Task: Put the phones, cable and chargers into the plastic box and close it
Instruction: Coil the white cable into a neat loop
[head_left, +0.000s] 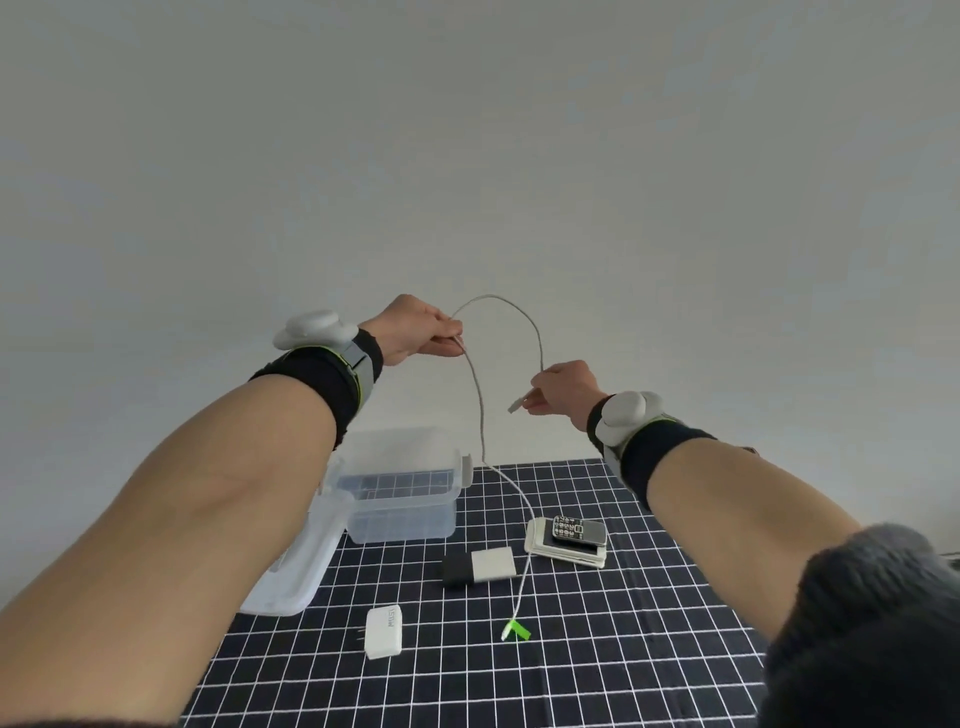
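Setting: a plain pale wall (467, 130) behind a table covered with a black mat with a white grid (519, 649).
Left hand: the left hand (415, 330) is raised well above the table, fingers pinched shut on the cable (480, 410) part-way along its length.
Right hand: the right hand (563, 387) is raised a little lower and to the right, fingers closed on the cable close to its upper plug, which pokes out to the left of the fingers.
Hands together: apart, with an arch of cable standing up between them.
Wrists: each forearm carries a black band with a pale grey device.
Cable: from the left hand it hangs down to the mat, runs just beside the phones and ends at a plug with a green tag (517, 630) lying on the mat.
Phones: a stack of phones (569, 543) lies on the mat below the right hand, a small keypad phone on top.
Chargers: a black and grey charger (480, 565) lies left of the stack; a white charger (385, 631) with prongs lies nearer the camera.
Plastic box: the clear plastic box (402, 512) stands open at the far left of the mat, nothing visible inside it.
Lid: the clear lid (296, 566) rests beside the box on its left, partly hidden by the left forearm.
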